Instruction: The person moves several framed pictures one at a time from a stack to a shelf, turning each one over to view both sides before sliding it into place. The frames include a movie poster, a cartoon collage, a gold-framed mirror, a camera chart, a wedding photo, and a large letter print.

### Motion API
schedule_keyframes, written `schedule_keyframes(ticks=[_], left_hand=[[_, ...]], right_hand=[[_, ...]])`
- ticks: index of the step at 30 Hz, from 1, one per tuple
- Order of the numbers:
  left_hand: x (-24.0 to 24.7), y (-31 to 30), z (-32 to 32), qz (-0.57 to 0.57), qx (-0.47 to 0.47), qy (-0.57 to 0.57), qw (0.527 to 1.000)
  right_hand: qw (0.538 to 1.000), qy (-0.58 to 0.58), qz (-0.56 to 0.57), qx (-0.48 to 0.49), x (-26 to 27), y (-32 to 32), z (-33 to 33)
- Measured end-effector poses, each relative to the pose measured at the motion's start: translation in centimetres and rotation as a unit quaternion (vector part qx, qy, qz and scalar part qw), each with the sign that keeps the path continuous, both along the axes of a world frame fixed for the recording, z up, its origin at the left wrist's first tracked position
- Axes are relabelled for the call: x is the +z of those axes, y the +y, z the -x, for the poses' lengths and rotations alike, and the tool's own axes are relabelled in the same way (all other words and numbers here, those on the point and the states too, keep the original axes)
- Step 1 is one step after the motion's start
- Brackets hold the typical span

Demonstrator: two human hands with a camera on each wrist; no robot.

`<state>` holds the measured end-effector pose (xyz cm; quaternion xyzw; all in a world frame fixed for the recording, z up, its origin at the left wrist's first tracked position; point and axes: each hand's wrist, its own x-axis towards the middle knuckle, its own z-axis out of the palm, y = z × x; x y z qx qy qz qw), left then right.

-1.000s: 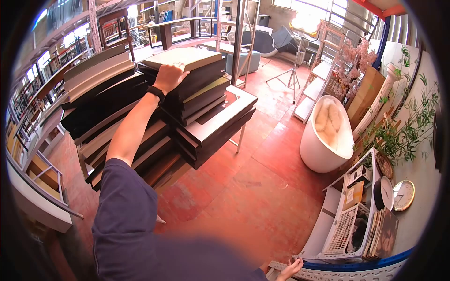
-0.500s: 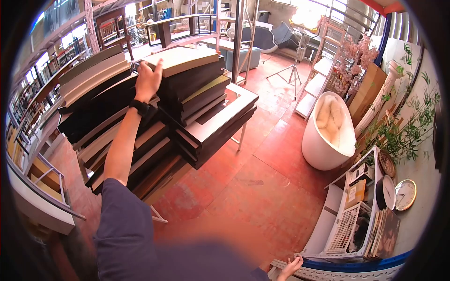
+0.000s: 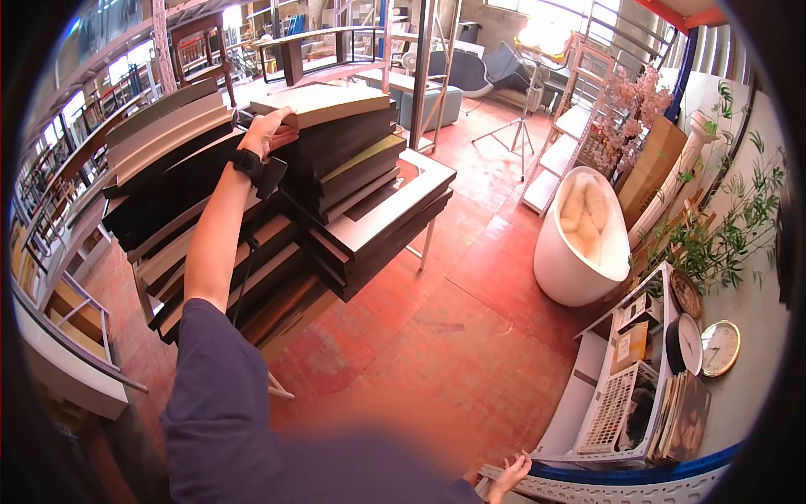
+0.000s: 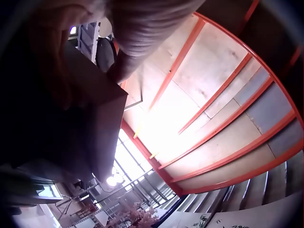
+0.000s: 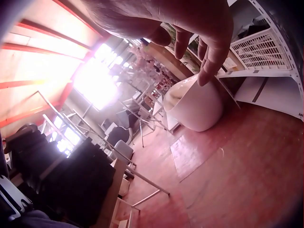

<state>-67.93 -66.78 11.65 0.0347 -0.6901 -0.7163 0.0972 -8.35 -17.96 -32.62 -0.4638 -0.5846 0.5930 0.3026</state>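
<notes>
My left hand (image 3: 270,134), with a black watch on its wrist, grips the near left corner of a thick pale-topped board (image 3: 332,102). That board tops a stack of dark-sided boards (image 3: 357,139). In the left wrist view, the thumb and fingers lie on different sides of the board's corner (image 4: 102,107); its far part is in deep shadow. Lower in the stack is a white frame (image 3: 424,175) with a cut-out middle. My right hand (image 3: 510,477) hangs at the lower right, its fingers loosely curled and holding nothing, as the right wrist view also shows.
A second stack of boards (image 3: 172,139) stands left of the gripped one. At the right are a white tub (image 3: 571,277) with fluffy cushions, a white shelf (image 3: 558,420) with a basket (image 3: 606,424), and a clock (image 3: 720,349). Red floor (image 3: 453,336) lies between. A tripod (image 3: 520,139) stands farther back.
My left hand has slid left from the top board's front edge to its near left corner, and its fingers have curled over the edge there. The right hand stays low, hardly moving.
</notes>
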Motion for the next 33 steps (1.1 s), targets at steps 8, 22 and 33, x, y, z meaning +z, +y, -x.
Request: schedule_keyframes(ticks=[8,22,33], left_hand=[[0.2,-0.2,1.0,-0.045,0.038,-0.004,0.998],[0.7,2.5,4.7,-0.139,-0.042,0.035,0.989],[-1.8,5.4,-4.7,-0.253,-0.205,0.188,0.927]], right_hand=[[0.998,-0.007,-0.005,-0.056,2.3,-2.1,0.2],[0.996,0.024,0.031,-0.086,1.9,-2.4,-1.4],[0.994,0.014,-0.081,-0.068,0.7,0.2,-4.3]])
